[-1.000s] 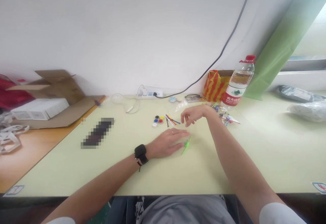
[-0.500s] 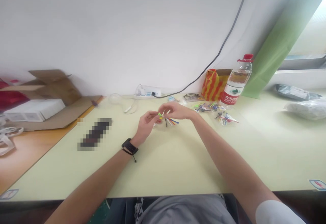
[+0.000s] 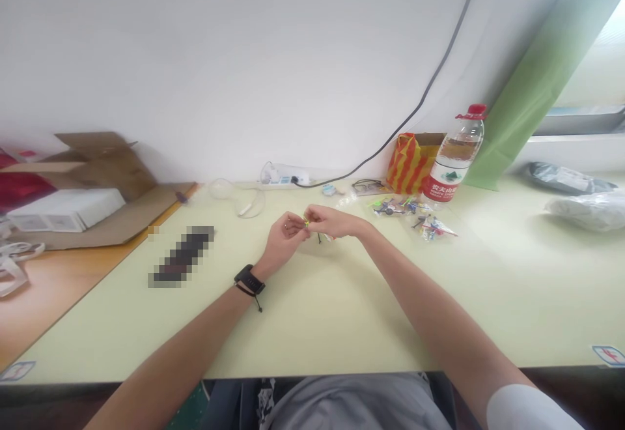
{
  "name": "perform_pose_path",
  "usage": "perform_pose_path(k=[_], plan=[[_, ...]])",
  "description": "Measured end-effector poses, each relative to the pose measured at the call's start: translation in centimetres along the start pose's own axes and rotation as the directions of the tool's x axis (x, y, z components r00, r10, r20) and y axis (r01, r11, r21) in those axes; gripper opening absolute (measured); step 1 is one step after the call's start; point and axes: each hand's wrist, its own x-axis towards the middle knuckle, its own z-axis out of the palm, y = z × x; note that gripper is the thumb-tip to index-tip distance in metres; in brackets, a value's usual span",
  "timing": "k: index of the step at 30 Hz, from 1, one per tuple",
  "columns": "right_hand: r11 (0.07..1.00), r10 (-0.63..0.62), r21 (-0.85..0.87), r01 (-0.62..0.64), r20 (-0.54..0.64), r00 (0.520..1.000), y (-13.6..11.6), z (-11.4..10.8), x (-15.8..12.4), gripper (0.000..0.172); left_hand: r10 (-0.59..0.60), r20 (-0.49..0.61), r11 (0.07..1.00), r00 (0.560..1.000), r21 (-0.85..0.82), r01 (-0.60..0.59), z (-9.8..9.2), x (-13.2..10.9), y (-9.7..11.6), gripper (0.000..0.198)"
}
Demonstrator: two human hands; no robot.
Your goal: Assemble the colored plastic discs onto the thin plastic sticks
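Over the middle of the table [image 3: 336, 313], my left hand [image 3: 282, 238] and my right hand [image 3: 334, 220] meet fingertip to fingertip. Both pinch a small yellow-green piece [image 3: 306, 224], too small to name and mostly covered by the fingers. Under my right hand lie thin coloured sticks; only a dark stick [image 3: 319, 239] and a bit of red and white show past the hand. My left wrist wears a black watch [image 3: 249, 280].
Clear bags of small coloured parts [image 3: 398, 206] lie to the right, near a large water bottle [image 3: 450, 159] and a red-yellow striped bag [image 3: 407, 166]. A power strip [image 3: 286, 177] stands along the wall. At left are a cardboard box [image 3: 110, 159] and a pixelated dark object [image 3: 183, 257].
My right hand has turned and dropped slightly, now covering most of the coloured sticks that showed before. The small piece shows less, and its fingertips' grip sits closer together.
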Motion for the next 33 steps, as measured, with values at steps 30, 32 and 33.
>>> perform_pose_path(k=[30,32,33], plan=[[0.906,0.135,-0.366,-0.21,-0.22,0.966,4.2,2.3,1.9,0.016,0.062,0.464,0.634,0.884,0.665,-0.393,-2.9,0.3,-2.3,0.057],[0.918,0.11,-0.353,-0.183,-0.215,0.97,4.2,2.4,2.0,0.016,0.078,0.454,0.636,0.888,0.663,-0.395,-2.9,0.3,-2.4,0.057],[0.923,0.098,-0.346,-0.171,-0.217,0.971,4.3,2.5,2.1,0.016,0.079,0.455,0.631,0.887,0.666,-0.398,-2.9,0.3,-2.4,0.057]])
